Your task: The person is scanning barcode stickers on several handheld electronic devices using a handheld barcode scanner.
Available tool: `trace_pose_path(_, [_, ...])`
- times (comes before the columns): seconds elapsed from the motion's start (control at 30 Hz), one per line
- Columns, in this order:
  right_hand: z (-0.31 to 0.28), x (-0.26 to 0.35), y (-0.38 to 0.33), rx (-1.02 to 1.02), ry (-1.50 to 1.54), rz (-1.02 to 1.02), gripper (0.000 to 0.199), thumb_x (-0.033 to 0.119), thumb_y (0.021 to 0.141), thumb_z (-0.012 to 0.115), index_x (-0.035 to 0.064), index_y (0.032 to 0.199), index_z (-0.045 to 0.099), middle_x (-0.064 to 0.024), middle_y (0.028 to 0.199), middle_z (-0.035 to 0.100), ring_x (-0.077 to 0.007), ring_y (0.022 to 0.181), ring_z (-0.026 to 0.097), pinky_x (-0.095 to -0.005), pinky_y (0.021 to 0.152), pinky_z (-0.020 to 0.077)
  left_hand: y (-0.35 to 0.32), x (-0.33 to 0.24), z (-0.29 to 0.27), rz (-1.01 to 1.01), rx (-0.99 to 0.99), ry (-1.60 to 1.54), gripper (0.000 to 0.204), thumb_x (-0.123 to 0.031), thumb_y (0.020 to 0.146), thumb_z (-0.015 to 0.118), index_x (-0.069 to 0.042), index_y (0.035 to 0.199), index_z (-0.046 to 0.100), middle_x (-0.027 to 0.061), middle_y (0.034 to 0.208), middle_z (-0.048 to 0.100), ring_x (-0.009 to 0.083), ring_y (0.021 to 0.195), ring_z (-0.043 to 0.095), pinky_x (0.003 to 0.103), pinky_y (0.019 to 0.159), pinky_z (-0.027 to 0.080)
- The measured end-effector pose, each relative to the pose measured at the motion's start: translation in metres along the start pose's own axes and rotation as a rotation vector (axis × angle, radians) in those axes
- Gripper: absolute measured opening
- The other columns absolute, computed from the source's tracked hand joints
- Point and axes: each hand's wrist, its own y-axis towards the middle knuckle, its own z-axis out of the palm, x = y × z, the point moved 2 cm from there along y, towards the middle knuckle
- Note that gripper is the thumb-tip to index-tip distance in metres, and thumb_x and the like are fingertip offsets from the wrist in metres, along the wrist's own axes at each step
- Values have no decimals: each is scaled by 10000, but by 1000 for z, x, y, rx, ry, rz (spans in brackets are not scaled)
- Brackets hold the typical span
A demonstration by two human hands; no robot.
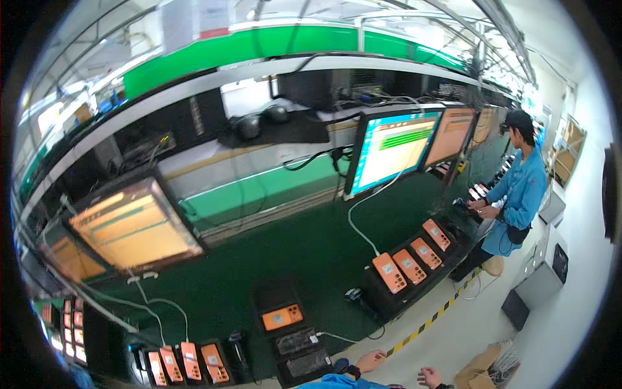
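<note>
Both my hands are at the lower edge, off the bench's front edge and apart from each other. My left hand (371, 360) holds nothing I can see; its fingers look loosely stretched out. My right hand (427, 377) hangs over the floor with its fingers apart and nothing in them. Nearest to the left hand are two dark flat pads (308, 363) on the bench, with a white cable plug (315, 338) lying by them. Just beyond lies one orange phone (283, 318), back up, on a black mat (269, 294).
To the right, several orange phones (409, 266) lie in a black tray beside a handheld scanner (354, 295). Another tray of phones (189, 360) is at left. Monitors (396, 149) line the green bench (259, 259). A person in blue (526, 188) stands at right; a cardboard box (479, 369) is below.
</note>
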Motion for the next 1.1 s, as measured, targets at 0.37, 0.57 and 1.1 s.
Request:
trace_pose_path(0.37, [-48, -51, 35, -28, 173, 128, 312, 309, 905, 521, 107, 1143, 537, -96, 924, 622, -187, 692, 602, -315, 524, 495, 32, -72, 20, -11, -42, -41, 320, -275, 862, 595, -45, 1085, 578, 98, 914, 642, 200, 703, 612, 303, 600, 473])
trace_pose_path(0.57, [-138, -129, 48, -74, 337, 379, 271, 271, 892, 524, 90, 1094, 525, -97, 885, 610, -201, 681, 594, -322, 537, 494, 31, -113, 51, -108, -290, -32, 344, -298, 832, 631, -12, 1022, 602, 104, 881, 645, 194, 639, 605, 317, 500, 480])
trace_pose_path(1.1, [-162, 306, 92, -47, 929, -236, 254, 294, 899, 534, 108, 1072, 523, -29, 1003, 529, -148, 807, 517, -277, 649, 430, 159, -214, -75, 2, -1239, 225, 358, -153, 770, 658, -56, 1077, 501, 160, 918, 645, 276, 684, 624, 360, 633, 512])
